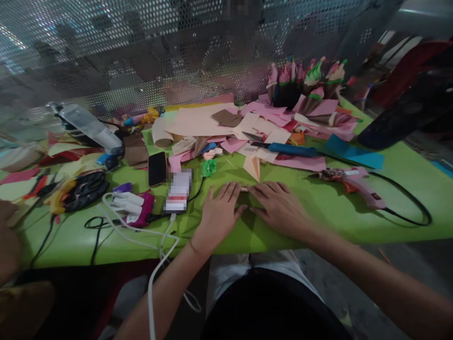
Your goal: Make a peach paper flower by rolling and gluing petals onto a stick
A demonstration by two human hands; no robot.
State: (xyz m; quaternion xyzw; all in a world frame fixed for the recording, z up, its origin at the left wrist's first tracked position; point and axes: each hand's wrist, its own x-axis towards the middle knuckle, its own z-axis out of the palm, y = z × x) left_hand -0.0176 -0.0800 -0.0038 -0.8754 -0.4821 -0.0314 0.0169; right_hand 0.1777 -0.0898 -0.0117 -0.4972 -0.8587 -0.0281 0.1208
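Observation:
Palms down on the green table (226, 243), my left hand (220, 210) and my right hand (278, 205) lie side by side with fingers stretched out. A thin pale stick or paper roll (244, 189) shows between the fingertips. Both hands seem to press on it, and most of it is hidden beneath them. Just beyond my right fingertips lies a folded peach paper piece (255, 166). Past my left hand is a small green crinkled object (209, 167). A pink glue gun (359, 182) rests on its side right of my right hand.
At left are a device with a blurred screen (178, 191), a black phone (157, 169), a magenta power strip (141, 210) and cables. Behind lie pink and cream papers (205, 120), a blue-handled tool (292, 149) and paper cones (313, 78). Another person's arm (9, 241) enters at left.

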